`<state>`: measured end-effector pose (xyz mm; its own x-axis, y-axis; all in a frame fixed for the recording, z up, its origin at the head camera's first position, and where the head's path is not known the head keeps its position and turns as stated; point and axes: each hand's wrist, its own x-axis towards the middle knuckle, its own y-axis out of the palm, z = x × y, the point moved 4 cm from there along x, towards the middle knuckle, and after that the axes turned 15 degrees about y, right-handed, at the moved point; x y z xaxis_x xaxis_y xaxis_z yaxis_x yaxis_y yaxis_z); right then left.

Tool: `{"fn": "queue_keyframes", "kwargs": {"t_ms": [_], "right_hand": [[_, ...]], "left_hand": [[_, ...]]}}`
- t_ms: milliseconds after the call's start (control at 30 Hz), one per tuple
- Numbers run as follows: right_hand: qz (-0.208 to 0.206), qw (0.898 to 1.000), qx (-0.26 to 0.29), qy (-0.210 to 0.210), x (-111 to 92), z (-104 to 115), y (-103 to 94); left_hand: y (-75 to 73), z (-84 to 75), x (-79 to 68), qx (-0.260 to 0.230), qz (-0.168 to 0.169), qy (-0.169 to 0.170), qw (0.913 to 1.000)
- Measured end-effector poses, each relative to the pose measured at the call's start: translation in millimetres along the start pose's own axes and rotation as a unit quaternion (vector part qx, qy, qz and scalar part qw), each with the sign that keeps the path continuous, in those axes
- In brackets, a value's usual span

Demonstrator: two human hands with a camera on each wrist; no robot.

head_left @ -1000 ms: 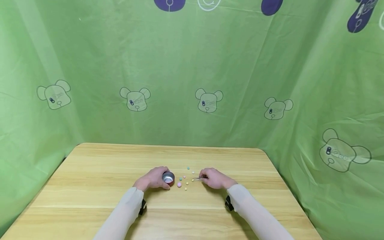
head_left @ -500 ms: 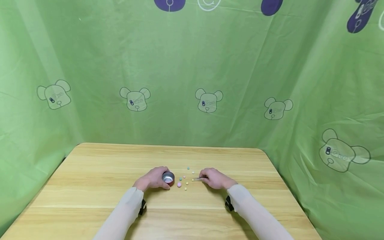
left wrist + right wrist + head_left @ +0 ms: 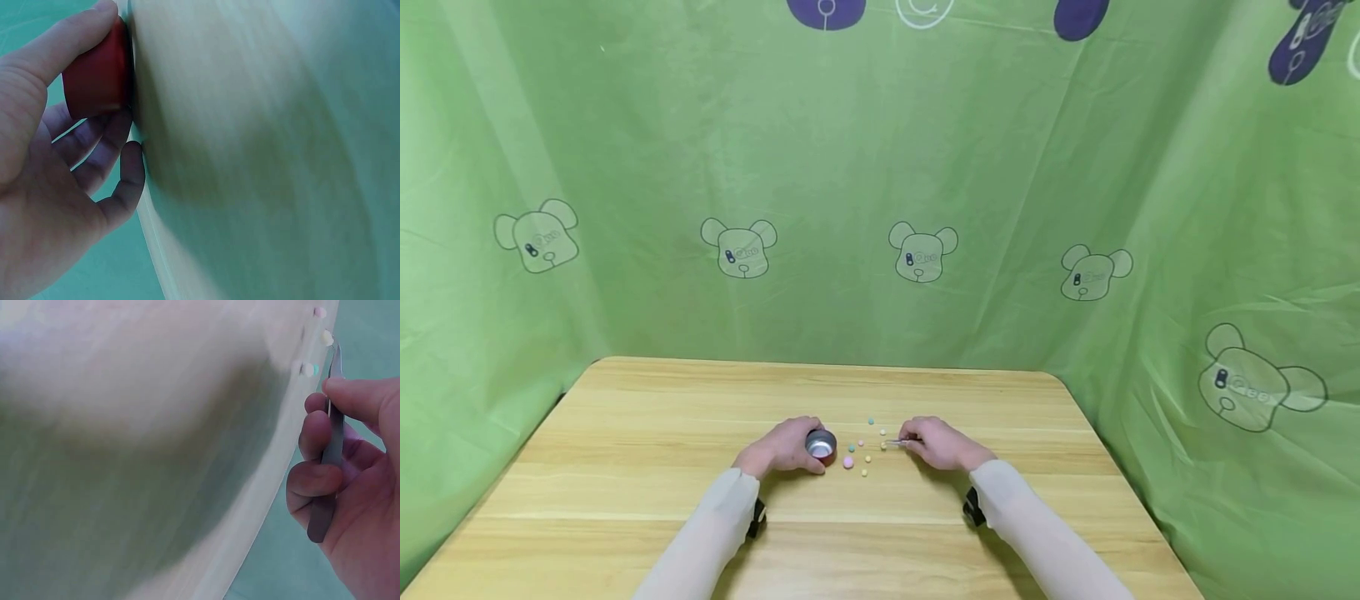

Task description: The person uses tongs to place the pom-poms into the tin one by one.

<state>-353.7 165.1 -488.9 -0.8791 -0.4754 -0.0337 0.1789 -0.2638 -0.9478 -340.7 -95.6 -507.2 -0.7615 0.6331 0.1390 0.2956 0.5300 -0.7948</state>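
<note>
My left hand (image 3: 786, 445) holds a small round tin (image 3: 821, 447), red outside and silvery within, by its side. Its mouth faces up in the head view; in the left wrist view the red wall (image 3: 100, 75) shows between thumb and fingers. My right hand (image 3: 942, 444) grips metal tweezers (image 3: 333, 456) between thumb and fingers, their tips pointing left. A pale yellow ball (image 3: 327, 338) is at the tweezer tips. Between the hands lie several small balls, among them a larger pink ball (image 3: 847, 462) near the tin and a teal ball (image 3: 871, 422) farther back.
Everything lies on a wooden table (image 3: 662, 417) with rounded far corners. Green curtain (image 3: 850, 317) printed with bear heads hangs behind and along both sides. Both wrists carry a black strapped device.
My right hand has lifted the tweezers slightly, and the yellow ball at their tips has moved a little with them. The left hand and the tin stay put.
</note>
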Motion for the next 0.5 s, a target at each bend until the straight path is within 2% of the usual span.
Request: {"fn": "queue_keyframes", "kwargs": {"t_ms": [500], "right_hand": [[-0.002,1.0,0.019,-0.008,2.1,9.6,-10.9]], "left_hand": [[-0.7,0.5,1.3,0.006,0.001,0.008,0.9999]]}}
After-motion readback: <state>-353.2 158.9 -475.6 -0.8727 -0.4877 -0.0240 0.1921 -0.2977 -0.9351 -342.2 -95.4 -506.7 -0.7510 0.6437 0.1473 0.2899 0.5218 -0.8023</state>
